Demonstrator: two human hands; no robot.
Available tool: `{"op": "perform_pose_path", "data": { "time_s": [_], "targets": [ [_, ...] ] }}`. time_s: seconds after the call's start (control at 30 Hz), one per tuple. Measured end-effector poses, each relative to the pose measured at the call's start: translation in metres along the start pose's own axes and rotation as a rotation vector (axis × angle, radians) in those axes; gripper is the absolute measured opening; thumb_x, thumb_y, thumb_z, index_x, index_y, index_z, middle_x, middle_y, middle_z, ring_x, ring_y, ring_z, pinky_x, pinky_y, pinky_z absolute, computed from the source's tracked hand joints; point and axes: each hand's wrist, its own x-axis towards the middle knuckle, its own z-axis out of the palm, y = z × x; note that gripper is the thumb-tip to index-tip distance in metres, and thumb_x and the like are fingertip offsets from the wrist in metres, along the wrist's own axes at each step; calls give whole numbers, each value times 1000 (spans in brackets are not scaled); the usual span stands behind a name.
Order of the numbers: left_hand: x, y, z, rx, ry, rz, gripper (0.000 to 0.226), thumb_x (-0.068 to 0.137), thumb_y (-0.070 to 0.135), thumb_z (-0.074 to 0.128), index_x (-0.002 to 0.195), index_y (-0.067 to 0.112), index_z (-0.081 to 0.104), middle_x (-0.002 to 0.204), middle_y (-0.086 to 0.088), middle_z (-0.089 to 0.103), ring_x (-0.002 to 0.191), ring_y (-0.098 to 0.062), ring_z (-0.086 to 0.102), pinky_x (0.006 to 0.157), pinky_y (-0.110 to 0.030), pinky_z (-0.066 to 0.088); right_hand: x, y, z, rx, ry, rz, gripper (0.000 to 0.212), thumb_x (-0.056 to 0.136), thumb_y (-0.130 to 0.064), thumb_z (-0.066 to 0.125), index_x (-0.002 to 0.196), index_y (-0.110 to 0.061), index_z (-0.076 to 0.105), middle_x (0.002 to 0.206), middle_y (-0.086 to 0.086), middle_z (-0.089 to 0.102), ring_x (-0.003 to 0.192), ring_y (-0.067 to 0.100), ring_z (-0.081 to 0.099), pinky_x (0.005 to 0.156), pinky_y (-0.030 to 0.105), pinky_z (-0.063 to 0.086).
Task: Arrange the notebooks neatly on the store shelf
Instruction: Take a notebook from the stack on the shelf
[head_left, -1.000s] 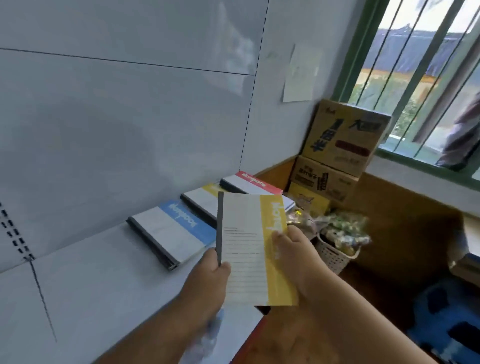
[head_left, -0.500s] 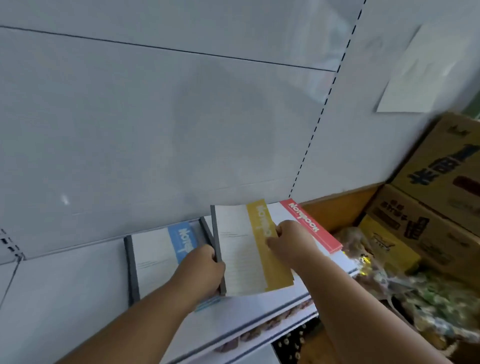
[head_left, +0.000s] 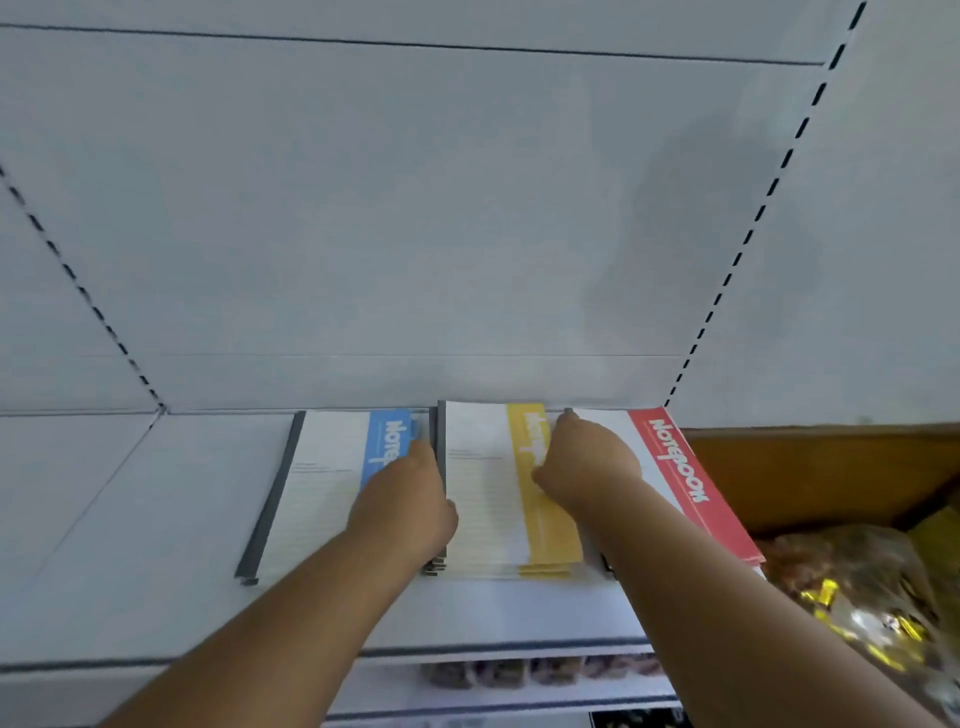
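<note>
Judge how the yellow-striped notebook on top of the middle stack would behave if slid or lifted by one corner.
The yellow notebook looks thin with a soft cover, so it would probably sag if lifted by a corner. Its smooth cover lies on a stack of like notebooks, so it likely slides easily. Both hands, left hand and right hand, rest at its edges, suggesting it shifts readily.

Back panel (head_left: 415, 208): I see a pale grey wall with dashed slot lines.
Right side: a brown wooden board (head_left: 821, 467) — below it, a clear bag of gold-wrapped sweets (head_left: 857, 597).
Lower shelf: small dark packets (head_left: 519, 673) — blurred.
</note>
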Motion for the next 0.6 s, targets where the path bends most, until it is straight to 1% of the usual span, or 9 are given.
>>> {"op": "perform_pose_path", "data": {
  "time_s": [0.07, 0.13, 0.2, 0.27, 0.33, 0.43, 0.5, 0.53, 0.6],
  "targets": [
    [-6, -1, -7, -1, 46, 8, 34, 88, 35, 64, 107, 16, 44, 100, -2, 62, 90, -23, 61, 70, -31, 47, -7, -8, -4, 46, 50, -68, 33, 90, -24, 63, 117, -12, 49, 94, 0, 57, 100, 26, 64, 68, 32, 45],
    [-15, -10, -20, -46, 119, 3, 31, 90, 44, 60, 106, 22, 43, 97, 2, 61, 85, -20, 59, 68, -31, 45, -17, -29, -12, 123, 99, -172, 30, 93, -38, 61, 107, -15, 48, 94, 0, 56, 95, 26, 61, 70, 33, 47],
    [-30, -34, -40, -110, 220, -13, 25, 92, 45, 56, 99, 27, 42, 88, 5, 61, 78, -18, 58, 67, -31, 47, -29, -66, -18, 221, 138, -295, 33, 96, -45, 55, 106, -14, 51, 99, 5, 62, 95, 27, 62, 72, 32, 46],
    [-55, -73, -63, -179, 334, -61, 22, 92, 43, 57, 94, 28, 42, 75, 7, 59, 68, -14, 57, 62, -31, 46, -46, -117, -20, 320, 136, -433, 30, 97, -45, 53, 97, -15, 51, 94, 6, 64, 90, 27, 61, 69, 31, 41],
    [-93, -125, -88, -228, 460, -156, 20, 93, 41, 56, 92, 27, 42, 65, 7, 55, 59, -10, 54, 54, -28, 40, -74, -179, -12, 370, 89, -577, 29, 98, -44, 53, 86, -18, 48, 82, 0, 59, 79, 22, 55, 61, 30, 36],
    [-165, -214, -122, -245, 655, -332, 16, 93, 37, 57, 91, 28, 43, 61, 9, 51, 56, -7, 52, 52, -28, 36, -133, -274, 16, 463, -27, -777, 30, 98, -43, 54, 79, -20, 46, 72, -5, 53, 67, 14, 49, 55, 26, 33],
    [-216, -272, -142, -247, 747, -434, 15, 93, 36, 57, 90, 29, 45, 63, 8, 52, 58, -8, 53, 52, -28, 38, -178, -336, 41, 512, -124, -884, 32, 99, -44, 53, 78, -20, 47, 72, -5, 55, 64, 12, 52, 58, 27, 41],
    [-240, -301, -151, -243, 775, -474, 13, 94, 36, 56, 89, 29, 45, 64, 7, 53, 60, -8, 54, 51, -25, 39, -200, -366, 54, 544, -172, -928, 32, 100, -43, 52, 78, -19, 48, 73, -3, 57, 65, 15, 55, 61, 30, 46],
    [-282, -353, -169, -225, 799, -530, 12, 96, 37, 53, 90, 29, 46, 65, 6, 54, 63, -6, 54, 49, -21, 35, -243, -426, 80, 639, -264, -970, 35, 101, -41, 51, 79, -14, 52, 78, 5, 64, 71, 25, 64, 71, 41, 56]
  ]
}}
